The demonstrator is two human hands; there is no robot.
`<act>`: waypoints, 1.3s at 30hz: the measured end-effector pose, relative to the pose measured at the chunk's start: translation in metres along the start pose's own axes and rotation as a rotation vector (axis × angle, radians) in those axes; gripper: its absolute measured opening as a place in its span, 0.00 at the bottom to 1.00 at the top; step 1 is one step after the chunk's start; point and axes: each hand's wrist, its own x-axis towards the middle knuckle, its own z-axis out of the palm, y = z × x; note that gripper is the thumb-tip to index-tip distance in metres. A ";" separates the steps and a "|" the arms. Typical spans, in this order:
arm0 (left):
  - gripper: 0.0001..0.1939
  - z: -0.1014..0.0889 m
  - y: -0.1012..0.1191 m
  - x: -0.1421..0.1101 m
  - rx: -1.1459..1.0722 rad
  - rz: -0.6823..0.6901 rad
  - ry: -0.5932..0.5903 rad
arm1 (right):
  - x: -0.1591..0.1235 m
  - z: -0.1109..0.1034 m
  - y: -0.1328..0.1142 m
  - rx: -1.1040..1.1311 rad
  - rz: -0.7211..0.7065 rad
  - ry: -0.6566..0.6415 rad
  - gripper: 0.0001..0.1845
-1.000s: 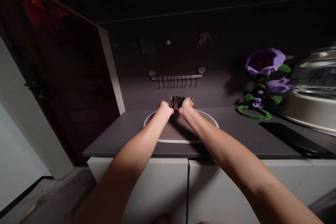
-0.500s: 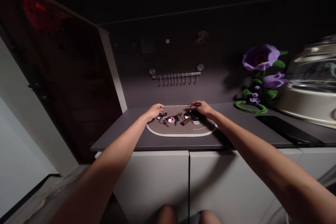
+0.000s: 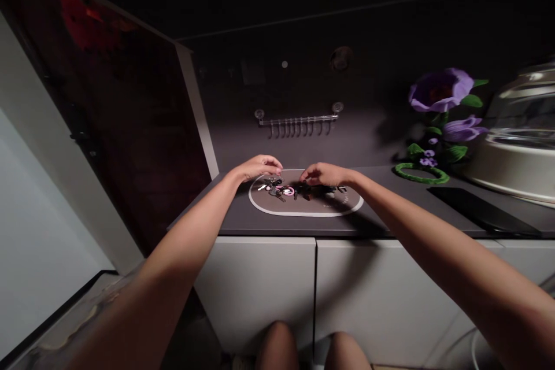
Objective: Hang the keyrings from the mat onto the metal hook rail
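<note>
A bunch of keys (image 3: pixel 277 184) with a pink ring-shaped charm (image 3: pixel 288 191) lies on the left half of a brown oval mat (image 3: pixel 303 206) with a white rim. Over these keys is my left hand (image 3: pixel 261 167), its thumb and fingertips pinched together at what looks like a thin key ring. My right hand (image 3: pixel 326 174) is lowered to the middle of the mat, fingers closed at a small dark item (image 3: pixel 305 185) too dim to name. More dark pieces (image 3: pixel 332 189) lie in shadow beneath the right wrist.
The mat rests on a dark counter (image 3: pixel 243 225) over white cabinets (image 3: pixel 264 283). A clear hook rail (image 3: pixel 299 120) is on the wall behind. Rightward are a purple flower ornament (image 3: pixel 442 92), a black flat slab (image 3: pixel 481 208) and a white appliance with a clear dome (image 3: pixel 515 162).
My left hand has risen and moved right, towards the middle of the keys. My right hand has shifted left from the mat's right side. The camera view has also moved slightly.
</note>
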 end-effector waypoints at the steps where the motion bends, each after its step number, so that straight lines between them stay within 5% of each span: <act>1: 0.12 0.002 0.006 -0.002 -0.074 0.004 -0.043 | 0.001 0.001 -0.009 0.163 -0.009 -0.117 0.16; 4: 0.26 0.013 0.011 -0.004 -0.310 0.016 -0.097 | 0.007 0.009 -0.027 0.572 0.023 -0.179 0.30; 9: 0.32 0.039 -0.014 -0.005 -0.591 -0.108 0.034 | 0.012 0.033 -0.019 0.938 0.081 0.045 0.36; 14: 0.33 0.056 -0.039 -0.012 -0.765 -0.160 0.053 | 0.002 0.053 -0.002 1.082 0.078 0.066 0.35; 21: 0.32 0.053 -0.039 -0.015 -0.827 -0.144 0.057 | -0.003 0.055 -0.002 1.158 0.035 0.077 0.35; 29: 0.29 0.027 -0.037 -0.003 -0.614 -0.068 0.233 | 0.022 0.049 -0.020 0.987 0.072 0.218 0.31; 33: 0.19 0.009 -0.041 0.011 -0.342 0.080 0.448 | 0.051 0.050 -0.027 0.799 0.086 0.466 0.15; 39: 0.03 -0.006 -0.057 0.027 0.100 0.160 0.502 | 0.099 0.057 -0.010 0.502 0.140 0.649 0.02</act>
